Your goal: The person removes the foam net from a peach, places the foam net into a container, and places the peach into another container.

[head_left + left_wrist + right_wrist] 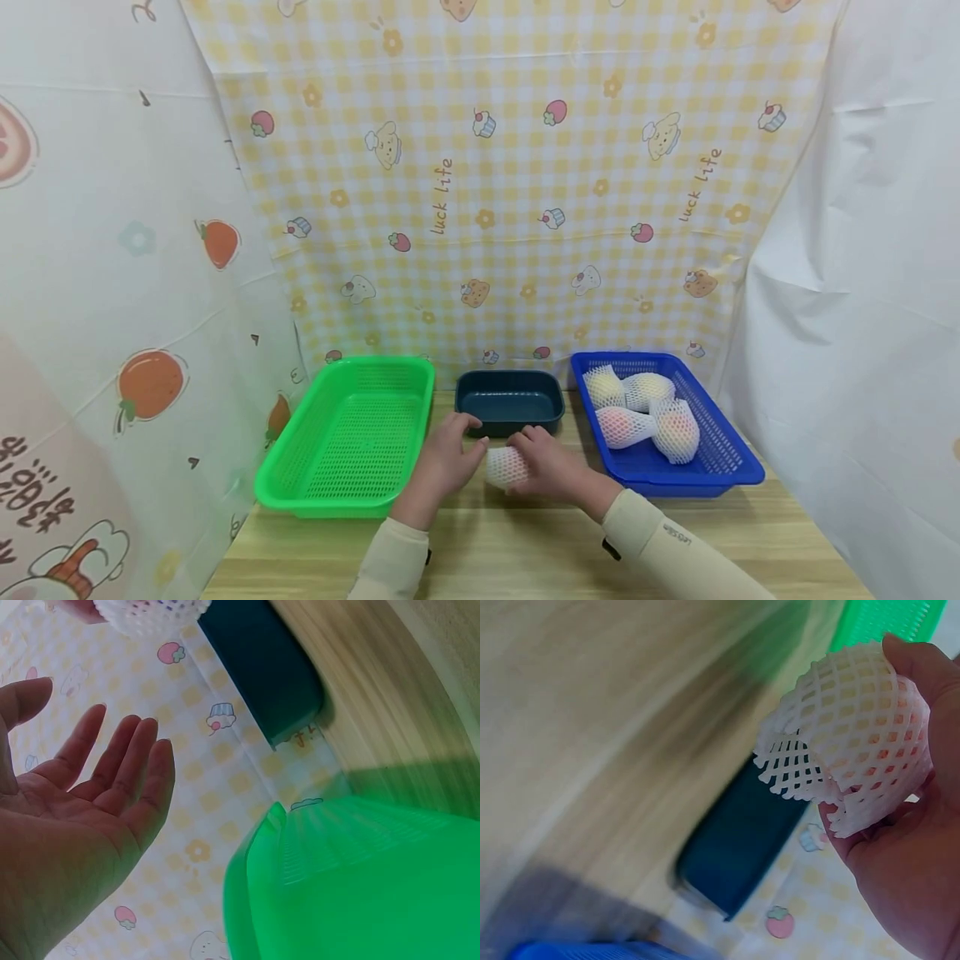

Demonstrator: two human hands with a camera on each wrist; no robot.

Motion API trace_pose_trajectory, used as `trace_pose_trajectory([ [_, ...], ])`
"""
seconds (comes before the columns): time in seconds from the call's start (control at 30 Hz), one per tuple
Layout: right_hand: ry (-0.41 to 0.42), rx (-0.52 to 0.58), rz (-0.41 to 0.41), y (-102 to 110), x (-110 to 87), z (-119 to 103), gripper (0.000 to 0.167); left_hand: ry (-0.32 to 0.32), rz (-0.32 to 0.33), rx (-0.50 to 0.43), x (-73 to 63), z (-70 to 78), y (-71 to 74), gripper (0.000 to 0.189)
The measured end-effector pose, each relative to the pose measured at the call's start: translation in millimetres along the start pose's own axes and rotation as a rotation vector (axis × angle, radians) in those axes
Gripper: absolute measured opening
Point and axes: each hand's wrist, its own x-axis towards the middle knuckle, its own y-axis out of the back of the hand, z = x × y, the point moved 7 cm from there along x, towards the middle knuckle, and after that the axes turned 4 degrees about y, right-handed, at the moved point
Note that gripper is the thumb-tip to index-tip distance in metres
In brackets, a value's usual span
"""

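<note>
My right hand point(551, 467) grips a round fruit in a white foam net point(507, 468), held over the table in front of the dark teal box. In the right wrist view, yellow and pinkish-red skin shows through the mesh of the netted fruit point(855, 735), and the net's loose end juts out past the fingers. Close by on the left, my left hand point(450, 458) holds nothing, its fingers spread and relaxed toward the fruit. Its bare palm point(82, 817) shows in the left wrist view, with part of the foam net point(154, 613) above it.
A green basket point(420, 425) with nothing in it stands at the left. The dark teal box point(510, 377) sits at the back middle. At the right, a blue basket point(720, 442) holds several net-wrapped fruits point(626, 427). A patterned cloth point(517, 167) hangs behind them.
</note>
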Motion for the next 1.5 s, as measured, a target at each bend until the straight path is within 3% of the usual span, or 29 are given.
trace_pose_trajectory([
  [0.23, -0.034, 0.019, -0.013, -14.0, -2.5, 5.6, 0.065, 0.018, -0.028, 0.001, -1.7, -0.1, -5.4, 0.031],
  [0.5, -0.017, -0.006, -0.005, -25.1, -0.4, 7.3, 0.065, 0.008, -0.035, 0.010, -3.8, -2.0, -8.0, 0.026],
  [0.8, -0.030, -0.011, 0.007, -23.2, 3.0, 4.7, 0.066, 0.007, -0.051, 0.018, -2.3, -3.9, -8.4, 0.027],
  [1.03, -0.025, -0.025, -0.002, -27.1, 3.5, 6.1, 0.081, 0.008, -0.059, -0.001, -3.6, -5.5, -10.1, 0.025],
  [1.5, -0.052, 0.081, 0.002, -23.5, 0.2, 5.4, 0.088, 0.021, -0.061, -0.010, -6.6, -7.1, -8.5, 0.025],
])
